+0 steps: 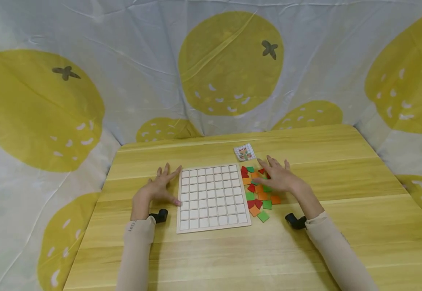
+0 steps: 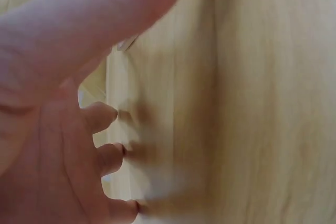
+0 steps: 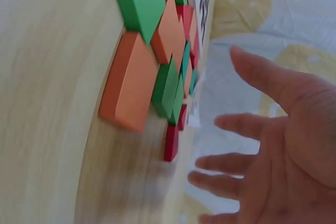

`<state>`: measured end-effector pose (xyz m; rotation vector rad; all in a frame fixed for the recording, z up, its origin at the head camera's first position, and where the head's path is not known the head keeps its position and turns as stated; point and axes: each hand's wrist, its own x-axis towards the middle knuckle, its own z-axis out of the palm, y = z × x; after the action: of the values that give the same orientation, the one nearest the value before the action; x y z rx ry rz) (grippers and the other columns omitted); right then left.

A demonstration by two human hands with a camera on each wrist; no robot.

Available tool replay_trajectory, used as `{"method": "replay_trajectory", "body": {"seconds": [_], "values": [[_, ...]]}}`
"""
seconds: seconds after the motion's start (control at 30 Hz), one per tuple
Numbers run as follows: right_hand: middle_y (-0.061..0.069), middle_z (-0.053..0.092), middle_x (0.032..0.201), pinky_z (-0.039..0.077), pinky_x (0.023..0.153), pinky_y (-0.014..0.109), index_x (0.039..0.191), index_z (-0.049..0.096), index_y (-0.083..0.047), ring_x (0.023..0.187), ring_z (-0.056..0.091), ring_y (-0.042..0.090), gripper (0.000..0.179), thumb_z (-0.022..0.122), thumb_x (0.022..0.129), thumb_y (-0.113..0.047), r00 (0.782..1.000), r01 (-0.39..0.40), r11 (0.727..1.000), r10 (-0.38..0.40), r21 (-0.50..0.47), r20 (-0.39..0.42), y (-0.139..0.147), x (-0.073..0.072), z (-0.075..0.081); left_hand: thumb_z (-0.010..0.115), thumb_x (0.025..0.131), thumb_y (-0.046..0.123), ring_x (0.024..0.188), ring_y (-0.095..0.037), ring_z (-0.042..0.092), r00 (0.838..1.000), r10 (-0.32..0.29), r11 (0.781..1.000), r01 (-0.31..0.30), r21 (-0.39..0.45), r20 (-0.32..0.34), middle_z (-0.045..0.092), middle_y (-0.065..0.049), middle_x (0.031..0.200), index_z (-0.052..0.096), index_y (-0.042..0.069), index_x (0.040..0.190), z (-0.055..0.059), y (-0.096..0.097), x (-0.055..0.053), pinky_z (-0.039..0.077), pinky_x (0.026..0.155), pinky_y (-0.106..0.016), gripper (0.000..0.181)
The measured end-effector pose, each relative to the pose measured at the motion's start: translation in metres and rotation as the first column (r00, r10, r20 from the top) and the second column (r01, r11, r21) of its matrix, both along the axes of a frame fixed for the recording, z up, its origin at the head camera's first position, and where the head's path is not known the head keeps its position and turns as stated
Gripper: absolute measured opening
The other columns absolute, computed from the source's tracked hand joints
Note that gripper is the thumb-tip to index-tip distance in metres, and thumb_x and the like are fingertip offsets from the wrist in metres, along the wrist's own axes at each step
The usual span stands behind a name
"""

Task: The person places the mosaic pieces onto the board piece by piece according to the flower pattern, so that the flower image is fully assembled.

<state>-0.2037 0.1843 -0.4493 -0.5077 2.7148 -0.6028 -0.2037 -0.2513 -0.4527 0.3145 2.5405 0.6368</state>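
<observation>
Holding nothing, left hand and right hand outspread, we judge the board light, stiff, best gripped by side edges.

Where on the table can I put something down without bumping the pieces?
Try the table on the near side of the board, between the sleeves. Another bare patch runs from the right hand to the table's right edge. It's crowded right of the board: pieces lie there, with the card just beyond.
</observation>
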Motion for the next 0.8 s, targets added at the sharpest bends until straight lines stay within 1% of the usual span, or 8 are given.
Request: {"method": "replay_trajectory", "body": {"seconds": [0.07, 0.13, 0.2, 0.27, 0.4, 0.5, 0.63, 0.8], "values": [[0.034, 0.018, 0.167, 0.004, 0.124, 0.074, 0.164, 0.026, -0.004, 0.155, 0.018, 0.054, 0.077, 0.058, 0.105, -0.043, 1.000, -0.017, 1.000, 0.017, -0.026, -0.003, 0.006, -0.004, -0.002, 0.094, 0.069, 0.042, 0.155, -0.053, -0.022, 1.000, 0.002, 1.000, -0.002, -0.008, 0.004, -0.023, -0.024, 0.170, 0.006, 0.027, 0.168, -0.001, 0.001, 0.000, -0.008, 0.114, -0.083, 0.134], [0.036, 0.030, 0.163, 0.019, 0.123, 0.072, 0.160, 0.035, -0.001, 0.151, 0.029, 0.054, 0.070, 0.062, 0.104, -0.034, 0.999, -0.031, 0.998, 0.030, -0.058, -0.032, 0.012, -0.009, -0.005, 0.095, 0.068, 0.041, 0.155, -0.052, -0.023, 1.000, 0.003, 1.000, -0.003, -0.014, 0.006, -0.023, -0.024, 0.170, 0.006, 0.026, 0.168, -0.001, 0.001, 0.000, -0.009, 0.114, -0.083, 0.134], [0.037, 0.040, 0.155, 0.034, 0.118, 0.069, 0.155, 0.044, 0.002, 0.143, 0.041, 0.054, 0.061, 0.064, 0.103, -0.024, 0.997, -0.036, 0.995, 0.030, -0.095, -0.065, 0.018, -0.013, -0.008, 0.095, 0.068, 0.042, 0.155, -0.052, -0.023, 1.000, 0.001, 1.000, -0.001, -0.020, 0.006, -0.023, -0.024, 0.170, 0.006, 0.026, 0.168, -0.002, 0.002, 0.000, -0.009, 0.115, -0.083, 0.135], [0.037, 0.050, 0.144, 0.044, 0.111, 0.065, 0.148, 0.051, 0.005, 0.132, 0.051, 0.052, 0.054, 0.065, 0.101, -0.015, 0.994, -0.045, 0.990, 0.031, -0.136, -0.103, 0.023, -0.016, -0.012, 0.095, 0.067, 0.044, 0.155, -0.052, -0.023, 1.000, -0.003, 1.000, 0.003, -0.026, 0.007, -0.023, -0.024, 0.170, 0.005, 0.026, 0.168, -0.002, 0.003, 0.002, -0.008, 0.115, -0.083, 0.137], [0.032, 0.058, 0.131, 0.050, 0.101, 0.061, 0.141, 0.060, 0.005, 0.117, 0.059, 0.045, 0.046, 0.068, 0.098, -0.009, 0.995, -0.026, 0.977, 0.005, -0.210, -0.101, 0.034, -0.020, -0.016, 0.095, 0.067, 0.046, 0.155, -0.052, -0.023, 1.000, -0.005, 1.000, 0.005, -0.024, 0.010, -0.022, -0.025, 0.170, 0.004, 0.024, 0.168, -0.002, 0.003, 0.005, -0.009, 0.115, -0.083, 0.138], [0.027, 0.060, 0.124, 0.052, 0.098, 0.056, 0.136, 0.064, 0.003, 0.112, 0.061, 0.040, 0.042, 0.070, 0.097, -0.008, 0.997, -0.009, 0.969, -0.010, -0.248, -0.074, 0.041, -0.023, -0.019, 0.096, 0.067, 0.044, 0.155, -0.052, -0.023, 1.000, -0.003, 1.000, 0.003, -0.016, 0.007, -0.022, -0.025, 0.170, 0.005, 0.023, 0.168, -0.002, 0.003, 0.006, -0.009, 0.115, -0.083, 0.137], [0.021, 0.063, 0.116, 0.053, 0.090, 0.043, 0.130, 0.070, 0.001, 0.105, 0.062, 0.033, 0.036, 0.072, 0.096, -0.009, 1.000, 0.017, 0.955, -0.022, -0.296, -0.015, 0.050, -0.025, -0.021, 0.096, 0.067, 0.044, 0.155, -0.052, -0.023, 1.000, -0.003, 1.000, 0.003, -0.019, 0.007, -0.022, -0.025, 0.170, 0.006, 0.023, 0.168, -0.002, 0.004, 0.006, -0.008, 0.115, -0.083, 0.137], [0.019, 0.065, 0.113, 0.051, 0.084, 0.026, 0.125, 0.073, 0.001, 0.099, 0.060, 0.026, 0.032, 0.074, 0.093, -0.004, 0.999, 0.035, 0.937, -0.021, -0.347, 0.045, 0.055, -0.026, -0.026, 0.096, 0.066, 0.043, 0.154, -0.052, -0.024, 1.000, -0.003, 1.000, 0.003, -0.013, 0.010, -0.022, -0.025, 0.169, 0.006, 0.023, 0.168, -0.003, 0.005, 0.006, -0.008, 0.115, -0.083, 0.138]]}}
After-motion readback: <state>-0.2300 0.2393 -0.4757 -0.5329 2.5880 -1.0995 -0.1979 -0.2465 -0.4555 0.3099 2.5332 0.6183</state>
